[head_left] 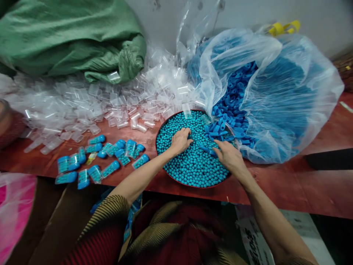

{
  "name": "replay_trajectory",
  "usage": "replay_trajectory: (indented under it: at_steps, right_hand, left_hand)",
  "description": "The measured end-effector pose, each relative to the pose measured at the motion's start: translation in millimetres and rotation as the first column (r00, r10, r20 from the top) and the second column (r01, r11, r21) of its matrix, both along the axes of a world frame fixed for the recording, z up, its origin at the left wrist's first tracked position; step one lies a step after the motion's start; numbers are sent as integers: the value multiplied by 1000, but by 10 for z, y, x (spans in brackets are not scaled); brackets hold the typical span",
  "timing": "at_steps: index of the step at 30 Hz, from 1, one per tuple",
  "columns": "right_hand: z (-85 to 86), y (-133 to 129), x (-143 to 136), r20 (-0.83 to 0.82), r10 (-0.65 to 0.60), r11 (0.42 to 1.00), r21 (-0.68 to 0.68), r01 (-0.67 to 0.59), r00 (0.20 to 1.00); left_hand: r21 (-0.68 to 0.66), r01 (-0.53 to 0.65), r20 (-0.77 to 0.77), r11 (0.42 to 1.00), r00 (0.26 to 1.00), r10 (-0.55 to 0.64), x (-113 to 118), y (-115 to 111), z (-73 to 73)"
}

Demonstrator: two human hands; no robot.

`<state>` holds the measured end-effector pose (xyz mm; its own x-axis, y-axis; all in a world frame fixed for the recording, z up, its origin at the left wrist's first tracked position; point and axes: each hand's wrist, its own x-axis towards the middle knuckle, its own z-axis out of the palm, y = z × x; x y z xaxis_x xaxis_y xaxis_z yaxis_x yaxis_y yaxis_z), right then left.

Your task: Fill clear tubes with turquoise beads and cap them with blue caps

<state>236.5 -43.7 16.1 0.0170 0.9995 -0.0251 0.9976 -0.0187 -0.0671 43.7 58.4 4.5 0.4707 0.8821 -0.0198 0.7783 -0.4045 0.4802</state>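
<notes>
A round tray [228, 176] full of small blue balls [193, 167] stands on the red table [278, 187]. Over its left part, my left hand [180, 141] rests on the balls with its fingers bent; what it holds, if anything, is hidden. At the tray's right side my right hand [227, 154] has its fingers apart, close to a blue cap [209, 151] lying on the balls. Loose blue caps [224, 125] spill from a clear plastic bag [289, 99] onto the tray's upper right edge. One clear container [186, 110] lies at the tray's top rim.
Filled containers with blue caps [110, 168] lie left of the tray. Many clear containers [82, 99] are heaped behind them, under a green sack [71, 40]. A pink bag [16, 213] is at the lower left, and a dark strip [329, 159] at the right.
</notes>
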Motion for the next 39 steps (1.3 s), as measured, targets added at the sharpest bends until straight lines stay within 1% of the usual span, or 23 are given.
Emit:
replay_trajectory:
  at_steps: [1,2,3,4,6,9,11,13,15,16,18,20,21,22,24,26,27,28,29,32,35,37,39]
  right_hand:
    - [29,-12,-5,21,-112,994,-18,112,993]
    - [46,-17,-31,45,-192,979,-56,194,980]
    - [52,-12,-75,68,-226,967,-103,233,972]
    - [47,1,-131,85,-222,962,-143,232,971]
    - [16,48,-246,80,-153,975,-149,164,985]
    - [-19,130,-325,34,-6,1000,-15,7,999]
    - [-2,173,-289,42,95,993,63,-98,995]
    - [41,213,-220,58,174,980,87,-179,983]
    - [86,264,-179,23,232,968,91,-233,972]
    - [101,297,-181,-22,260,961,100,-256,965]
    - [111,376,-237,-166,314,947,122,-296,935]
    - [93,454,-329,-352,344,939,146,-312,871]
    - [77,484,-372,-439,339,941,164,-297,832]
    - [59,506,-404,-516,323,946,185,-265,793]
    - [28,519,-424,-646,264,963,218,-158,716]
    - [10,505,-401,-739,182,977,209,-36,649]
    - [6,494,-388,-761,146,981,192,5,632]
    - [3,481,-383,-763,127,983,181,21,633]
    - [0,468,-388,-746,133,983,182,7,653]
    - [-6,422,-444,-618,239,969,201,-143,749]
    - [8,357,-445,-481,307,951,120,-285,821]
    - [33,315,-385,-440,325,939,44,-341,837]
    - [59,290,-318,-477,299,945,26,-327,827]
  left_hand:
    - [-7,11,10,1000,1000,-11,6,6,-9]
    - [-11,21,18,1000,1000,-21,11,11,-20]
    - [-13,30,25,999,999,-30,15,15,-32]
    - [-13,37,30,999,999,-37,19,19,-44]
    - [-12,45,44,999,998,-44,19,30,-61]
    - [-49,41,123,998,992,-34,-15,56,-50]
    - [-106,32,219,994,976,-8,-66,70,-23]
    - [-176,31,333,984,943,30,-127,74,2]
    - [-256,42,450,966,889,81,-176,64,14]
    - [-300,53,500,952,859,109,-190,54,13]
    - [-389,88,571,917,804,165,-201,25,6]
    - [-451,117,608,885,766,209,-203,-12,0]
    - [-476,126,617,870,753,229,-208,-31,1]
    - [-507,136,623,851,740,253,-218,-51,6]
    - [-587,168,621,792,721,307,-252,-87,21]
    - [-653,213,615,727,709,345,-289,-120,37]
    - [-665,232,620,710,702,351,-301,-135,43]
    - [-664,247,630,706,693,350,-306,-150,47]
    - [-655,259,644,709,683,345,-305,-164,50]
    - [-624,293,679,724,661,319,-293,-206,60]
    - [-632,299,673,715,668,316,-321,-234,70]
    - [-655,301,662,693,671,334,-363,-243,71]
    - [-670,315,661,672,665,348,-398,-251,65]
